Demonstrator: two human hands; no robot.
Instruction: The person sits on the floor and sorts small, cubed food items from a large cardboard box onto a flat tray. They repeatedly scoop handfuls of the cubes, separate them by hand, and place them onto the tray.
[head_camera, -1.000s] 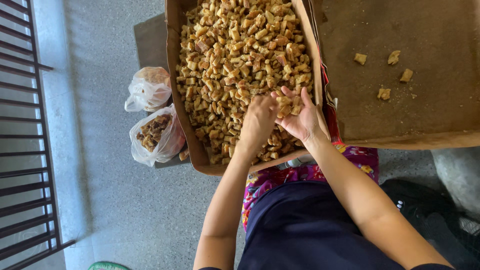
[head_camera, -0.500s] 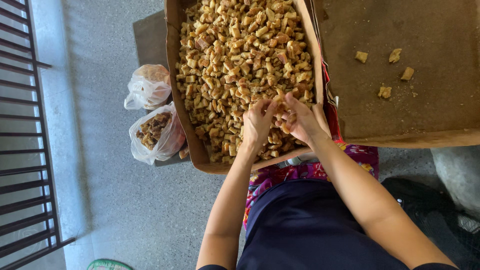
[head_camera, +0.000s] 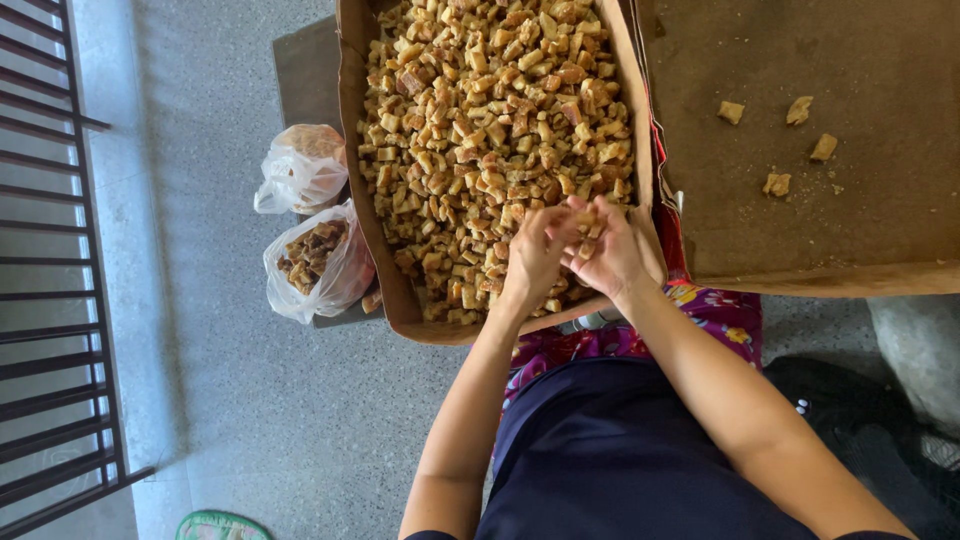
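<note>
Both hands meet over the near end of the cardboard box (head_camera: 352, 150): the left hand (head_camera: 530, 262) and right hand (head_camera: 612, 250) curl, fingers half closed, around a few golden-brown chunks (head_camera: 588, 232) (pinched between them). Beyond, the heap of chunks (head_camera: 490, 110) fills the box.

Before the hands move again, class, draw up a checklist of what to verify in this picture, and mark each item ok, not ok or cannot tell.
1. Both hands over the full box: ok.
2. Left hand and right hand meet around a few brown chunks: ok.
3. How firmly those chunks are held: cannot tell.
4. Second box nearly bare, four loose pieces inside: ok.
5. Two plastic bags on the floor beside the full box, tied shut: cannot tell.
</note>
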